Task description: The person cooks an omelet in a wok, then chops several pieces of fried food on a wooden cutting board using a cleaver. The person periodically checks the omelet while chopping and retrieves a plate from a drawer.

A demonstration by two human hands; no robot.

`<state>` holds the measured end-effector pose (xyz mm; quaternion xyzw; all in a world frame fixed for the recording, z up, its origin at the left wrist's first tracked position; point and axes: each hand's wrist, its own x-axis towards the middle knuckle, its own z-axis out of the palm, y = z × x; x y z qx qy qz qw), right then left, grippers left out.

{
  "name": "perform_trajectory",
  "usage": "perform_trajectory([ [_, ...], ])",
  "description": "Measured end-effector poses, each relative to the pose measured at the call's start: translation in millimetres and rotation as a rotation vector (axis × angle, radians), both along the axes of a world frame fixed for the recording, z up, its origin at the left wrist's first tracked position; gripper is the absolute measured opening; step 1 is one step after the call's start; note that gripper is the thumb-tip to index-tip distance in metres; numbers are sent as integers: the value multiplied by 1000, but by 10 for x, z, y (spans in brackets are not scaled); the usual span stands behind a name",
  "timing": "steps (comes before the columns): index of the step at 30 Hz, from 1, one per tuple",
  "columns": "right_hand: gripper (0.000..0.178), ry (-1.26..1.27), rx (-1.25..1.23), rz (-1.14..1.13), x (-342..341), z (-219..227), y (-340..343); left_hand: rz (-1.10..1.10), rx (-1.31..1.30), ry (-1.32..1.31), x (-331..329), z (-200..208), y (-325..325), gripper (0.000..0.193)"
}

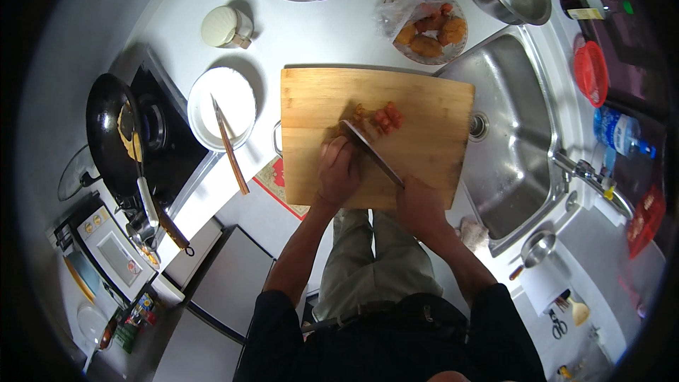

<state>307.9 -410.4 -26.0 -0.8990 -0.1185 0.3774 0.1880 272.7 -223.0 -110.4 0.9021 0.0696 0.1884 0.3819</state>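
Observation:
A wooden cutting board (431,106) lies on the counter in front of me. My right hand (417,204) grips the handle of a kitchen knife (375,155), whose blade slants across the board toward the far left. Close along the blade's left side, my left hand (338,166) rests on the board with curled fingers; whatever lies under them is hidden. Just beyond the blade sit chopped red pieces (388,118), perhaps tomato, with smaller orange-brown bits (361,112) beside them.
Left of the board stands a white bowl (200,136) with chopsticks (231,153) across it. A black wok (104,138) sits on the stove. A plate (463,41) of orange-red food lies behind. At right is a steel sink (516,170), with a metal basin (534,0) beyond.

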Motion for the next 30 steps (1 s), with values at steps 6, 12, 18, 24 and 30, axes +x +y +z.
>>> perform_trajectory([
  [6,18,-128,140,-44,-101,-63,-130,19,-12,-51,24,69,-40,20],
  [12,17,-182,189,-50,-122,-112,-145,-13,5,-66,19,31,-26,21],
  [18,15,-251,198,64,-100,92,-207,-34,31,-30,23,77,-10,27],
  [24,13,-291,163,182,-51,131,-214,-40,29,-35,7,31,4,26],
  [30,13,-206,73,220,71,162,-174,-30,-11,-21,8,-3,6,26],
])
